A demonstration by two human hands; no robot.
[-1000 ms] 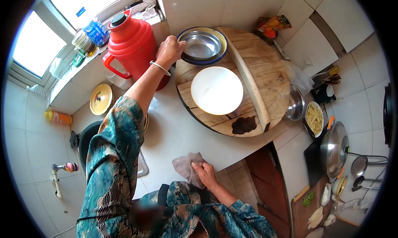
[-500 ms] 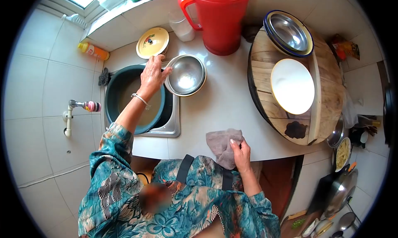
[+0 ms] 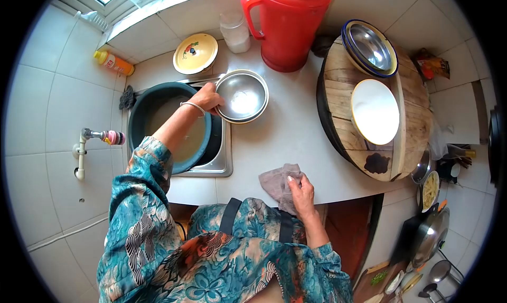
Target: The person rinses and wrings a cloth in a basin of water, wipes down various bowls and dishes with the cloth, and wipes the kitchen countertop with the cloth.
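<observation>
My left hand (image 3: 207, 97) grips the left rim of a stainless steel bowl (image 3: 241, 97), fingers closed at its edge. Beneath that bowl shows the pale rim of at least one other bowl, on the counter beside the sink. Under my left forearm sits a blue-green basin (image 3: 138, 124) with cloudy water, set in the metal sink (image 3: 224, 163). My right hand (image 3: 302, 193) pinches a greyish-pink cloth (image 3: 279, 184), which lies over the counter's front edge.
A cream lid (image 3: 195, 54), a glass jar (image 3: 235, 34) and a red thermos jug (image 3: 290, 31) stand along the back. On the right, a round wooden lid (image 3: 338, 100) carries a white dish (image 3: 375, 112) and stacked bowls (image 3: 371, 47). A tap (image 3: 92, 135) juts from the left wall.
My left hand has come down from near the cream lid and closed on the steel bowl's rim. My right hand keeps its hold on the cloth. The view has shifted slightly.
</observation>
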